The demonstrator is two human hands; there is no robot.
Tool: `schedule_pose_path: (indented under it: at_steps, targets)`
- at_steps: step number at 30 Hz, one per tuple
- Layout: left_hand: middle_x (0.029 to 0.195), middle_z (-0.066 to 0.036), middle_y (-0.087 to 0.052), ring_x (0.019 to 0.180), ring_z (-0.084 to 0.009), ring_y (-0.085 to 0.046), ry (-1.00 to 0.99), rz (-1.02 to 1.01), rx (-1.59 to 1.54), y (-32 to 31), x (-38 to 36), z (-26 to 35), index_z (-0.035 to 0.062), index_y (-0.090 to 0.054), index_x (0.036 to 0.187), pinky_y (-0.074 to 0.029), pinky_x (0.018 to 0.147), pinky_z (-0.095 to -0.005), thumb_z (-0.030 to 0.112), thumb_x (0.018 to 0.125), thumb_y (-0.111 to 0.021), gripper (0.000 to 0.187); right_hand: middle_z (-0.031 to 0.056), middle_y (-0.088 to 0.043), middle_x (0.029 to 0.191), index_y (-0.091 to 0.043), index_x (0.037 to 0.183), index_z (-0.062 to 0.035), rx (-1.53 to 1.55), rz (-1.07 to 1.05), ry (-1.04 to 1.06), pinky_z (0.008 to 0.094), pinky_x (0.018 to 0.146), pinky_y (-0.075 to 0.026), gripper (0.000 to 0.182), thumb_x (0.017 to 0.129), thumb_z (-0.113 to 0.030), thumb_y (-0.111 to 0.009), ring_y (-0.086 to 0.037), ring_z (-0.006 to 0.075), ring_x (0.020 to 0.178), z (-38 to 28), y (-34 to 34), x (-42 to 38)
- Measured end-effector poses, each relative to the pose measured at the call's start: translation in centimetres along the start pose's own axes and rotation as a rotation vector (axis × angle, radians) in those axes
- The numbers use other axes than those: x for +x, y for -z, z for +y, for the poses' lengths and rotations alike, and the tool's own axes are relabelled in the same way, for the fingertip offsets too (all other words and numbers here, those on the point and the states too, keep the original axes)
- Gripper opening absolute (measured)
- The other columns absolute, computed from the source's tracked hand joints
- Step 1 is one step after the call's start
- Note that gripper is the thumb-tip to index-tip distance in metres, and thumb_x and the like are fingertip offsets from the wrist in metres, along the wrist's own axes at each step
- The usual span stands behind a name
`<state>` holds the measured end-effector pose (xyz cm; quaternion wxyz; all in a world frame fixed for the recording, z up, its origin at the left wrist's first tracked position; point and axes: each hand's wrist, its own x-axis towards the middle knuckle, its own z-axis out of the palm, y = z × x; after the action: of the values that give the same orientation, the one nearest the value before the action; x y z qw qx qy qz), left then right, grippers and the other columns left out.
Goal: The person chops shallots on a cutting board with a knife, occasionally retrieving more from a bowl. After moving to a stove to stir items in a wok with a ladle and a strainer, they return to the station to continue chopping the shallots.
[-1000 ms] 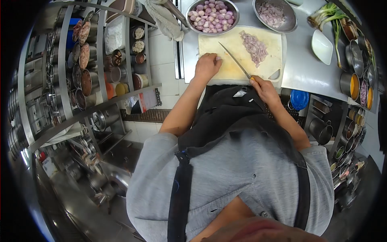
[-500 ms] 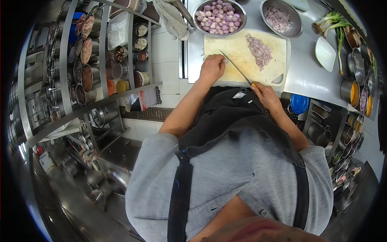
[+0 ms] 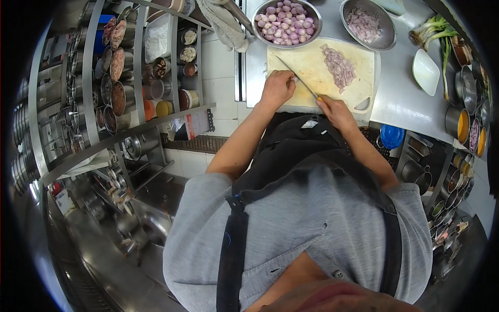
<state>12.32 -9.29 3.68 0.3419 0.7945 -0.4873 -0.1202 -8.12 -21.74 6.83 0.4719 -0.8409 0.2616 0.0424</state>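
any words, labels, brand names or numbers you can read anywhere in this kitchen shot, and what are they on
None can be read.
The paper sheet clipped under the container shelf carries print, but it is too small and blurred to read.
The knife, cutting board, bowl of shallots and apron show no legible marking.

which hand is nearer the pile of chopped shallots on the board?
Right. The right hand, gripping the knife, sits just below the chopped shallots. The left hand rests further off at the cutting board's opposite side.
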Motion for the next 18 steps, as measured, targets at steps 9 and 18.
schedule_pose_path:
  at_steps: [9, 18]
  targets:
    - [0.083, -0.013, -0.067, 0.084, -0.0338, -0.062, 0.013, -0.001, 0.001, 0.1, -0.1, 0.3, 0.0036, -0.064, 0.088, -0.05, 0.078, -0.0442, 0.004, 0.076, -0.063, 0.013, 0.0264, -0.066, 0.092, -0.065, 0.114, -0.0036, 0.029, 0.012, 0.0, 0.0474, 0.078, -0.048, 0.034, 0.099, -0.033, -0.054, -0.063, 0.044, 0.088, -0.1, 0.8, -0.9]
    - [0.085, -0.013, -0.068, 0.085, -0.0336, -0.062, 0.003, -0.001, -0.013, 0.1, -0.1, 0.3, 0.0036, -0.064, 0.088, -0.051, 0.079, -0.0435, 0.004, 0.076, -0.064, 0.012, 0.0246, -0.067, 0.093, -0.065, 0.115, -0.0038, 0.04, 0.026, -0.018, 0.0464, 0.078, -0.048, 0.034, 0.098, -0.032, -0.055, -0.064, 0.0429, 0.088, -0.1, -0.3, 1.2]
